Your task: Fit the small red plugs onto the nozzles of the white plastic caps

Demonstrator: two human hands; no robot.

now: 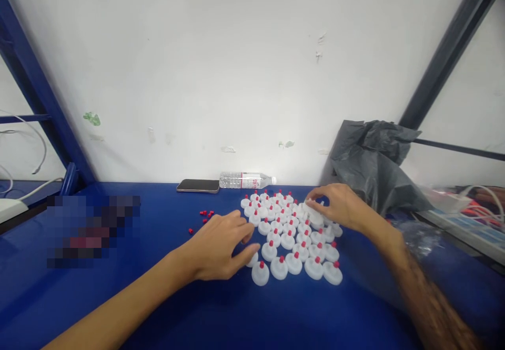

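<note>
White round caps with pointed nozzles (279, 268), most topped with small red tips, stand crowded together on the blue table. My left hand (224, 242) hovers at the left edge of this group, its fingers bent and its thumb apart from them; nothing shows in its grasp. Part of one white cap (252, 259) lies just under that thumb. At the back right of the group, my right hand (337, 202) has thumb and fingers closed on a white cap (313, 214) without a visible red tip. Its fingers partly hide the contact.
Several loose red tips (205, 220) lie left of the group. Behind stand a phone (198, 186) and a lying water bottle (248, 180) along the wall. A grey plastic bag (371, 160) and a power strip (465, 229) occupy the right side. Blue frame posts (47, 87) flank the table.
</note>
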